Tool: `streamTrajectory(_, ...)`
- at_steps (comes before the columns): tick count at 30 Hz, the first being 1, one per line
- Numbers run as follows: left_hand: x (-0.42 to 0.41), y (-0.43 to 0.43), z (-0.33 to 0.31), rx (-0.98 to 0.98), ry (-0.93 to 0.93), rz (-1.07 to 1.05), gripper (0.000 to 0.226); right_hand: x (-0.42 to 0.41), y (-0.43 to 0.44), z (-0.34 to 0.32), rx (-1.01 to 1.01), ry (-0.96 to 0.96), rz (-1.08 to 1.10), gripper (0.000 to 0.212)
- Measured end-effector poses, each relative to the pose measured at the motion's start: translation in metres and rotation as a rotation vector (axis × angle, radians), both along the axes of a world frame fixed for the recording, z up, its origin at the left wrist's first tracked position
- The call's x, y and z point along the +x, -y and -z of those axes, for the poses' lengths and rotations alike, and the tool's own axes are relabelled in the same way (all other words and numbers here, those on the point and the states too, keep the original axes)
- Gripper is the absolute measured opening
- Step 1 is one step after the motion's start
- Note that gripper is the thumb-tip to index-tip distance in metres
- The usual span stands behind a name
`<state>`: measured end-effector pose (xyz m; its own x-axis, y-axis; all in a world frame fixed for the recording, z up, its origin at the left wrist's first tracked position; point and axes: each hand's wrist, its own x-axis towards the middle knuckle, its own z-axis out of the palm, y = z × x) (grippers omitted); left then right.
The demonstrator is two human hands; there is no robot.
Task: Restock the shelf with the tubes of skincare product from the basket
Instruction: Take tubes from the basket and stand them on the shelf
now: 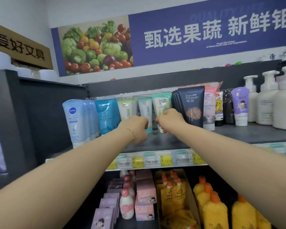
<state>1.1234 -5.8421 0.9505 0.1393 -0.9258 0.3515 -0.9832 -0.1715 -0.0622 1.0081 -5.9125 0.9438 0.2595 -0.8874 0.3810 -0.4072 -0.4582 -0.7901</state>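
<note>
Both my arms reach up to the dark shelf [172, 139] where skincare tubes stand cap-down in a row. My left hand [135, 128] has its fingers curled round the lower part of a pale teal tube [145, 108]. My right hand [169, 119] grips the light green Pure Fountain tube [162, 101] near its base. Left of them stand a green-and-white tube [126, 108], blue tubes [106, 113] and Nivea tubes [74, 119]. A dark navy Pure Fountain tube [192, 106] stands just right of my right hand. The basket is out of view.
Pink, yellow-labelled and purple tubes [240, 108] and white pump bottles [267, 100] fill the shelf's right end. Price tags [155, 159] line the shelf edge. Below are pink boxes [145, 195], purple boxes and yellow bottles [210, 204]. A dark side panel [12, 113] stands at left.
</note>
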Motion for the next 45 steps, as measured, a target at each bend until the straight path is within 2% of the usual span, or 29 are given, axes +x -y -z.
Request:
streamTrajectory(3, -0.004, -0.022, 0.003, -0.051, 0.053, -0.007, 0.025, -0.011, -0.023, 0.007, -0.174, -0.198, -0.011, 0.013)
streamTrajectory(7, -0.012, -0.049, 0.018, -0.159, 0.144, -0.018, 0.021, -0.028, -0.060, 0.023, -0.448, -0.444, 0.135, 0.014)
streamTrajectory(11, -0.026, -0.074, 0.032, -0.261, 0.246, -0.001, 0.024, -0.045, -0.085, 0.035, -0.699, -0.546, 0.215, 0.018)
streamTrajectory(16, -0.048, -0.105, 0.050, -0.289, 0.262, 0.065, 0.028, -0.066, -0.113, 0.054, -0.890, -0.598, 0.192, 0.028)
streamTrajectory(20, -0.063, -0.132, 0.079, -0.267, 0.223, 0.115, 0.030, -0.082, -0.134, 0.084, -0.897, -0.575, 0.090, 0.027)
streamTrajectory(26, -0.076, -0.154, 0.140, -0.094, 0.155, 0.123, 0.019, -0.102, -0.150, 0.143, -0.827, -0.668, -0.039, 0.025)
streamTrajectory(30, -0.079, -0.159, 0.185, -0.025, 0.157, 0.113, 0.030, -0.107, -0.157, 0.184, -0.743, -0.711, -0.085, 0.026)
streamTrajectory(41, -0.079, -0.175, 0.304, 0.223, 0.070, 0.105, 0.029, -0.112, -0.175, 0.303, -0.577, -0.869, -0.223, 0.027)
streamTrajectory(45, -0.081, -0.174, 0.341, 0.311, 0.038, 0.096, 0.038, -0.108, -0.180, 0.336, -0.513, -0.936, -0.294, 0.028)
